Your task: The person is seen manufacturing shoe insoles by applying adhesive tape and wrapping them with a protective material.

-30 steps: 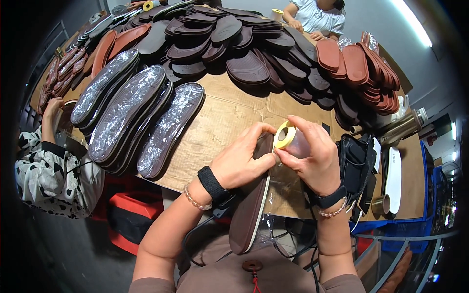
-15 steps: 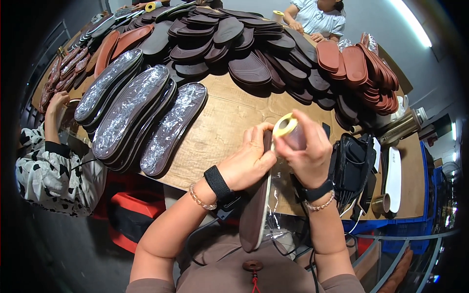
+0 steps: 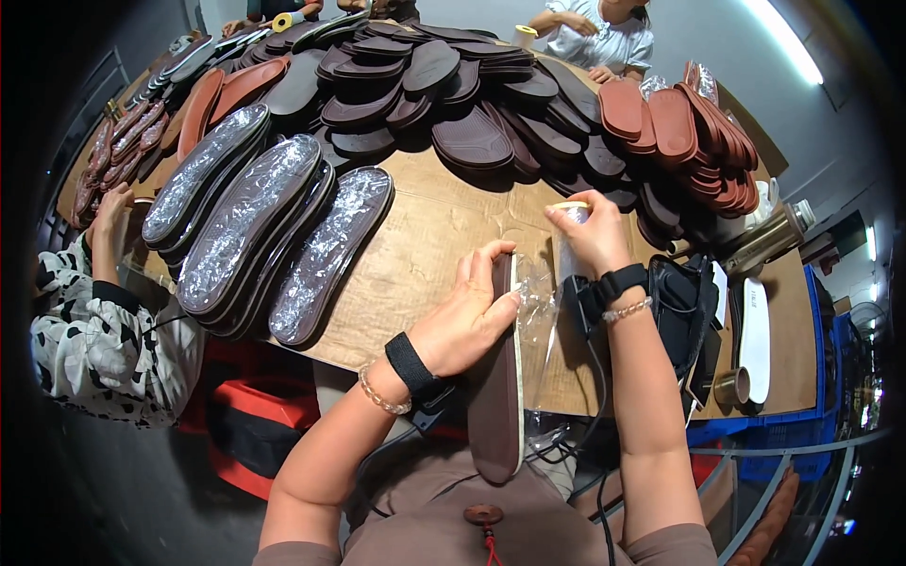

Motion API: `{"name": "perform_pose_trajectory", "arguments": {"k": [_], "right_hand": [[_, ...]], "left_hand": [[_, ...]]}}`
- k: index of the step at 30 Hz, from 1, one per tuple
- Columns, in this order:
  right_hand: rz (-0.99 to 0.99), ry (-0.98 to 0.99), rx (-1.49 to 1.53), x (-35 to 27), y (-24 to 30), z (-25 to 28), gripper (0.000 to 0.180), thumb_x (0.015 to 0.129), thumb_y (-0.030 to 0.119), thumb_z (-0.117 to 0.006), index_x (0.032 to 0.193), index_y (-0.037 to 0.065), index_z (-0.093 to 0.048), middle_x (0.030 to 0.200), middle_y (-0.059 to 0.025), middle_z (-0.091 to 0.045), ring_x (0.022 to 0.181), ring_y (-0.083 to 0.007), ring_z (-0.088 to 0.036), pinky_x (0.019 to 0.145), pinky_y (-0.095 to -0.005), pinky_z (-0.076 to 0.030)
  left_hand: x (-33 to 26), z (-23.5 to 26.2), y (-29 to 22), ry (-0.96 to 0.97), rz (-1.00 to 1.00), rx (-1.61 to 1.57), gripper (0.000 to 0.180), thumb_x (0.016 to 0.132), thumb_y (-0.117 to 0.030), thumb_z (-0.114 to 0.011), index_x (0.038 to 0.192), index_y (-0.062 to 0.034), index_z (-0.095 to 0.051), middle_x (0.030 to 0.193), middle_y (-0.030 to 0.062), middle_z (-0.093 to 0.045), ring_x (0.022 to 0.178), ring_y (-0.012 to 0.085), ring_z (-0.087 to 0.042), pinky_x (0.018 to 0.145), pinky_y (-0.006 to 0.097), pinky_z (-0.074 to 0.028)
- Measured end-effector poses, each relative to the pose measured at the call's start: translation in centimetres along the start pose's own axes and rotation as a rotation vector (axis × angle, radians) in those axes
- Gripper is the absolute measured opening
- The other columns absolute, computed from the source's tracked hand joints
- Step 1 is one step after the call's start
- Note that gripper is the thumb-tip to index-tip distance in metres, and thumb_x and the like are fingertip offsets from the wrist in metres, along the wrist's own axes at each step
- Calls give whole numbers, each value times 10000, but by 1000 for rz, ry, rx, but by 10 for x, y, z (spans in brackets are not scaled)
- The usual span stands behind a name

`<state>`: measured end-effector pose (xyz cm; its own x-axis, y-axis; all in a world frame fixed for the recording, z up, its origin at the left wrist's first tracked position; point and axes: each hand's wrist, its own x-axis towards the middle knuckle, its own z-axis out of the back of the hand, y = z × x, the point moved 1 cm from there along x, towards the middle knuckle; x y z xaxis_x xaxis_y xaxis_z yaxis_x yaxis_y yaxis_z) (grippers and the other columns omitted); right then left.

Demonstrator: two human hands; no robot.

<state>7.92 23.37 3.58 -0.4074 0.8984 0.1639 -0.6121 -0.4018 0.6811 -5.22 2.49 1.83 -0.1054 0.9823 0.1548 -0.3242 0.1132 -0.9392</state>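
Between the table edge and my lap, a dark brown shoe sole [image 3: 494, 415] with a pale edge stands tilted, its toe pointing away. My left hand [image 3: 464, 316] grips its far half, fingers on one side and thumb over the pale edge. My right hand [image 3: 601, 238] is closed around a roll of clear film [image 3: 570, 219] with a yellowish core, held to the right of the sole. A strip of crinkled clear film [image 3: 540, 316] hangs between the sole and the roll. Film-wrapped soles [image 3: 250, 222] lie stacked at the left.
Dark brown soles [image 3: 472, 141] are heaped at the back, reddish-brown soles [image 3: 674, 123] at back right. A metal flask [image 3: 766, 241], black pouch [image 3: 681, 302] and white sole [image 3: 756, 330] sit at right. Co-workers' hands show at left [image 3: 113, 212] and across [image 3: 600, 73]. A cable hangs from my right wrist.
My right hand has drawn the roll away from the sole, to the right and slightly farther off, so film spans the gap. My left hand keeps its grip, and more of the sole's brown face shows.
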Motion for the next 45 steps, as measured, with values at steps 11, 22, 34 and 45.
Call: {"name": "perform_pose_trajectory", "arguments": {"k": [11, 22, 34, 45], "right_hand": [[-7, -569, 136, 77, -65, 68, 546, 800, 406, -885, 1077, -35, -721, 976, -172, -756, 865, -252, -724, 827, -378, -571], [614, -81, -890, 38, -68, 14, 261, 881, 56, -614, 1125, 137, -652, 1077, -67, -657, 1262, -283, -556, 1147, -576, -303], [594, 554, 326, -47, 35, 46, 122, 968, 96, -656, 1026, 4, -710, 1059, -96, -699, 884, -179, -672, 789, -288, -531], [491, 645, 273, -63, 53, 42, 149, 874, 86, -660, 1007, 19, -663, 936, -43, -569, 734, -107, -536, 652, -259, -437]], "left_hand": [[-2, -6, -6, -73, 86, 102, 659, 1038, -305, -512, 1535, 8, -214, 1456, 292, -344, 1399, 427, -386, 1196, 450, -311], [-7, -8, -3, -142, 38, 99, 707, 1024, -358, -544, 1527, 7, -207, 1471, 316, -323, 1372, 490, -407, 1164, 471, -366], [-10, -10, 10, -127, 22, -84, 777, 1004, -356, -611, 1565, -16, -194, 1502, 287, -325, 1399, 415, -403, 1178, 446, -343], [-11, -5, 8, -63, 2, -124, 735, 1026, -398, -575, 1573, -37, -242, 1498, 284, -382, 1418, 418, -401, 1182, 446, -334]]}}
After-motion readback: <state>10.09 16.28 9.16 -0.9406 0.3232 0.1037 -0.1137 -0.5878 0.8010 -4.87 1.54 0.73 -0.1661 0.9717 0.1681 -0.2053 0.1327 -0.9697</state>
